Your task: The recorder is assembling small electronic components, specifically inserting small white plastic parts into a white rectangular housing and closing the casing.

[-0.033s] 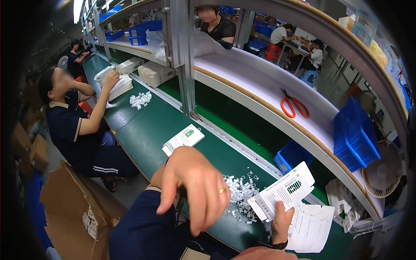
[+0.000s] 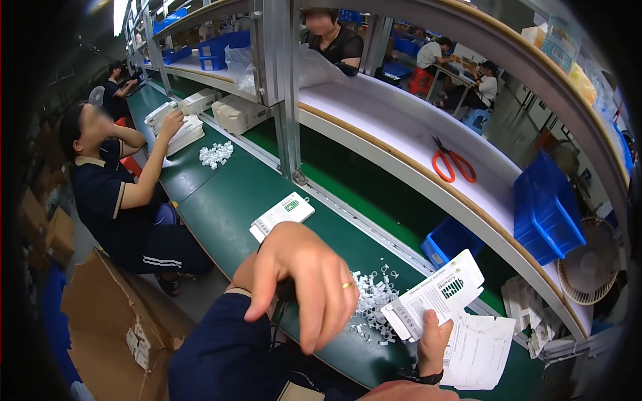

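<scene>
My right hand (image 2: 433, 342) grips a flat white battery box (image 2: 438, 294) by its lower edge, thumb across the front. The box is tilted, its printed face toward me. My left hand (image 2: 304, 284), with a ring on one finger, hangs over the green table, thumb apart and fingers pointing down. Nothing shows in it. Between the hands lies a pile of small white ring-shaped plastic pieces (image 2: 376, 297), partly behind my left fingers. Beyond my left hand a similar white box (image 2: 284, 212) lies flat. Beside my right hand are flat white box blanks (image 2: 480, 351).
A metal post (image 2: 286, 113) and a white shelf (image 2: 388, 117) bearing orange-handled scissors (image 2: 453, 160) run along the far side. Blue bins (image 2: 545, 210) stand at right. A co-worker (image 2: 124, 180) sits at left near an open cardboard carton (image 2: 100, 321).
My left fingers have lifted slightly and shifted a little to the right. The box in my right hand has barely moved.
</scene>
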A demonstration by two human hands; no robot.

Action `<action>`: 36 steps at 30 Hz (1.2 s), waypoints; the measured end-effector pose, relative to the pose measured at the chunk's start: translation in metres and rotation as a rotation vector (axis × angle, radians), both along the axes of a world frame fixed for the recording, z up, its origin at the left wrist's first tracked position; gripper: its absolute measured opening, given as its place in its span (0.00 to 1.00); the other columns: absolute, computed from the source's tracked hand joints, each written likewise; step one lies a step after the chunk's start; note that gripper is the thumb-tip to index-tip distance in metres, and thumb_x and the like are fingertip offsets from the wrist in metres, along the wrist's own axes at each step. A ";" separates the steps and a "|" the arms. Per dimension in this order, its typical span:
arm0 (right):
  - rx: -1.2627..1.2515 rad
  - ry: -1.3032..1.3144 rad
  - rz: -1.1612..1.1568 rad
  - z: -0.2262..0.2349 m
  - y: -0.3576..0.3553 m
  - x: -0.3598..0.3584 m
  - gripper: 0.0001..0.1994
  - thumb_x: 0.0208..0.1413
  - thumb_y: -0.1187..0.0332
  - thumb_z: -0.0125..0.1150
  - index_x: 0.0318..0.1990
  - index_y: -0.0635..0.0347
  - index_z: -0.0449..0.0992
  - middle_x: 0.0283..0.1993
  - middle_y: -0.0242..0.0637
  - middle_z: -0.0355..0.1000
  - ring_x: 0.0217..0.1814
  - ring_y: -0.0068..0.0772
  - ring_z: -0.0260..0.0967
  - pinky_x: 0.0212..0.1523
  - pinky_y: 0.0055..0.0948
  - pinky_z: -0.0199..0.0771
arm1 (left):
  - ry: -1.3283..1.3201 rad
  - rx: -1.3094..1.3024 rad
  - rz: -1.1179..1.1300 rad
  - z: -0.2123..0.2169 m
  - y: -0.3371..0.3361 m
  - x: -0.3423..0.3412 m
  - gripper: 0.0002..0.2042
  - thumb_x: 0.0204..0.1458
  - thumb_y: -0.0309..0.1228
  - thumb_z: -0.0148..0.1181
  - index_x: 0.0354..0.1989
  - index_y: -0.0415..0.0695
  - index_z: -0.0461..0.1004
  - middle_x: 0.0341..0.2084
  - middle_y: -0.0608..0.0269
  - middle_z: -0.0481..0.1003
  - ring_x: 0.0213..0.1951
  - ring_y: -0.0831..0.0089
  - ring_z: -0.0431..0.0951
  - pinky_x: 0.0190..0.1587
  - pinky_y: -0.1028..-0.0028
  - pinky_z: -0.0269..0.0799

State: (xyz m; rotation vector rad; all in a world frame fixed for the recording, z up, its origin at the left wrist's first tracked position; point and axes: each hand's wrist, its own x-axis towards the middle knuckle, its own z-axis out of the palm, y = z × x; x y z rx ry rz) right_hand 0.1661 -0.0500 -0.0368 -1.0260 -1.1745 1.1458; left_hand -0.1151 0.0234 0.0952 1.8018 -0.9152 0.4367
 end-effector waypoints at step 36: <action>-0.135 -0.141 -0.007 -0.001 0.005 0.000 0.15 0.58 0.69 0.52 0.47 0.72 0.73 0.46 0.44 0.73 0.47 0.33 0.69 0.50 0.31 0.67 | -0.036 0.230 0.035 0.001 0.004 -0.013 0.39 0.50 0.65 0.48 0.52 0.36 0.72 0.47 0.47 0.72 0.50 0.48 0.71 0.63 0.50 0.41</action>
